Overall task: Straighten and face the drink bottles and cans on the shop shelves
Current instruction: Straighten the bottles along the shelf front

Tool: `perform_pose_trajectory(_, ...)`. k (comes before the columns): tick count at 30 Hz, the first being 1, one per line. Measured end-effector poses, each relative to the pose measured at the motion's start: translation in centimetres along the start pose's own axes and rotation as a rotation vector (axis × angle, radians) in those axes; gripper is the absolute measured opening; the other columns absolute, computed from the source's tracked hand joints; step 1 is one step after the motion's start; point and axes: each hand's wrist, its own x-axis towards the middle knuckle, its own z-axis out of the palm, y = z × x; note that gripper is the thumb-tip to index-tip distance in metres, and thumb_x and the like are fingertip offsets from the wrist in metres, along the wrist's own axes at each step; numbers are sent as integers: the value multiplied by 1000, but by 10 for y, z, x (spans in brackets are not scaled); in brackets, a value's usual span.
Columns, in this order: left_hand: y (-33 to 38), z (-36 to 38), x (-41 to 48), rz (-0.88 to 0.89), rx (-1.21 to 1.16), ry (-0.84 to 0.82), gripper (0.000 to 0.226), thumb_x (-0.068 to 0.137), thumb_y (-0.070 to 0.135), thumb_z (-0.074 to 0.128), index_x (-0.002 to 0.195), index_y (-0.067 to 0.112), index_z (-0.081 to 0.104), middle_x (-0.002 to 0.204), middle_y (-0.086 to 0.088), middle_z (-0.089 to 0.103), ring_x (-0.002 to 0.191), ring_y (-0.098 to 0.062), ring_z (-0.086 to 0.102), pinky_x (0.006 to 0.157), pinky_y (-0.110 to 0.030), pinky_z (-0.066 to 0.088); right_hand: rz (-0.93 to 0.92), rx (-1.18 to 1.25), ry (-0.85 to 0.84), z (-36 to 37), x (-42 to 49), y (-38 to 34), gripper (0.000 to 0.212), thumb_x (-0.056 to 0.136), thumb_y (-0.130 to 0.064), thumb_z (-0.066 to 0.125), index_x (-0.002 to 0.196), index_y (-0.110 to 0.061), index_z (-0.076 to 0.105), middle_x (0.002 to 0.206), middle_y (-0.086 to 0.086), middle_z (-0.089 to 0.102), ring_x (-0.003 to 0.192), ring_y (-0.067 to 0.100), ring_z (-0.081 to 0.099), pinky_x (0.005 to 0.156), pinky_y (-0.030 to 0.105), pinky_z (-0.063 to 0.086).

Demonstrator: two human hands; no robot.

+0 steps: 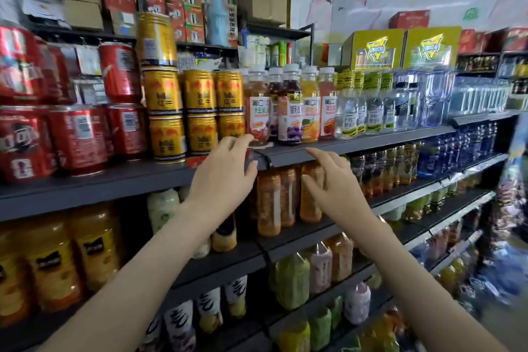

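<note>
Left hand point(221, 174) is held with fingers loosely spread at the base of the red-labelled juice bottle point(258, 111) on the upper shelf point(371, 141), contact not discernible, right hand point(331, 183) is raised with fingers spread, nothing gripped, orange bottles point(268, 203) below are partly hidden by it, red cans point(77, 137) far left are blurred

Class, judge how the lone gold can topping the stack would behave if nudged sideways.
The top gold can probably topples easily: it stands third high, on the rim of the middle can. Its shiny metal wall looks slippery. Being round, it would likely roll if it fell.
</note>
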Motion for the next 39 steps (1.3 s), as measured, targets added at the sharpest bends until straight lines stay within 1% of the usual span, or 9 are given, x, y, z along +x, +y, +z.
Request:
perform_pose_trajectory(6,30,66,57,-96,-1,32,64,95,31,53,148,20,20,138,-9,44,119,-25,49,87,-30,44,40,44,5,-5,45,90,59,94,-20,57,147,-19,31,140,5,43,133,22,35,107,34,31)
perform_pose_trajectory(11,44,120,113,-94,-56,22,88,92,33,59,149,36,-8,127,-13,45,100,-22,53,82,-26,40,-17,57,-49,7,108,137,71,95,-16,57,152,-27,17,151,7,30,139,23,27,110,33,27)
perform_pose_trajectory(16,48,156,162,-183,23,-56,95,90,30,63,146,45,-11,154,-17,7,140,-35,22,110,-41,29,-83,-13,-152,24,164,167,88,92,-14,61,153,-26,0,161,4,2,147,25,3,117,37,10)
perform_pose_trajectory(18,49,163,173,-208,70,-75,96,90,27,63,146,45,-12,155,-17,3,141,-37,18,111,-44,26,-140,-52,-183,28,179,176,95,90,-15,64,153,-27,-6,161,3,-9,148,25,-8,117,38,5)
perform_pose_trajectory(25,55,181,184,-285,161,-65,100,91,23,61,142,45,-22,147,-24,19,125,-35,43,102,-41,37,-279,-186,-191,42,201,197,103,89,-22,63,150,-25,-20,159,4,-21,145,23,-23,115,47,-11)
perform_pose_trajectory(28,60,185,184,-331,190,-22,101,90,24,63,144,44,-20,154,-20,8,139,-36,25,109,-45,29,-291,-195,-216,46,204,201,103,90,-27,62,147,-27,-24,158,3,-24,144,23,-25,112,59,-9)
perform_pose_trajectory(32,78,200,184,-283,366,151,90,90,31,60,150,32,-8,156,-19,-6,144,-38,0,116,-47,10,-325,-65,-235,42,202,207,97,90,-30,61,150,-23,-15,160,2,-18,145,19,-21,113,57,-9)
perform_pose_trajectory(34,93,212,186,-250,412,203,85,91,32,57,151,27,-2,156,-20,-4,144,-38,-1,116,-48,5,-364,32,-201,35,198,214,84,92,-15,56,153,-18,-2,161,6,-9,147,21,-13,119,52,0)
perform_pose_trajectory(39,122,246,201,-68,436,224,79,89,29,62,151,24,15,155,-24,9,143,-41,8,114,-57,7,-345,47,144,11,195,264,69,87,4,51,150,-6,25,158,14,16,147,31,9,118,43,18)
